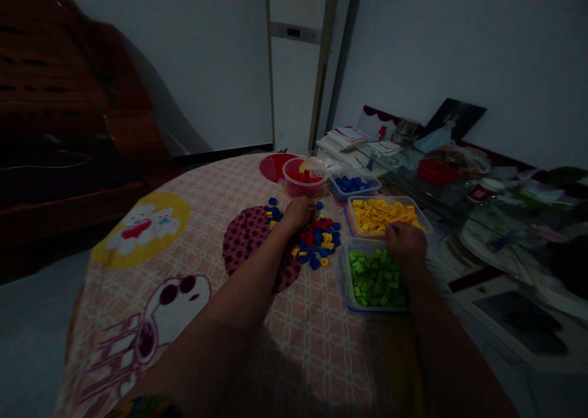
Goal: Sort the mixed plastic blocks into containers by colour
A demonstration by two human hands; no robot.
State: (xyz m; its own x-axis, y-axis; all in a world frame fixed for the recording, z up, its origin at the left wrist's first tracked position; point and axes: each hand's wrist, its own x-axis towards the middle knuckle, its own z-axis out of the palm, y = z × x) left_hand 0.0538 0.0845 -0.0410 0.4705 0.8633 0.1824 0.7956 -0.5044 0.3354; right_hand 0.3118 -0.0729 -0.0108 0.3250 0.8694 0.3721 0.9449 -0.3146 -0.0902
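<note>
A loose pile of small red, blue and yellow bricks (319, 240) lies on the round table (193, 246) with its pink cartoon cloth. My left hand (298, 212) rests on the pile's far left side with fingers curled down into the bricks; what they grip is hidden. My right hand (405, 240) hovers, fingers bent, over the far rim of a clear tub of green bricks (374, 278), just below a tub of yellow bricks (383, 216). A tub of blue bricks (353, 185) and a round tub of red bricks (303, 179) stand behind the pile.
A red lid (272, 167) lies beside the red tub. To the right a glass-topped side table (459, 191) carries papers, a red bowl, bags and clutter. A dark wooden sofa (68, 136) fills the left. A door stands in the back wall.
</note>
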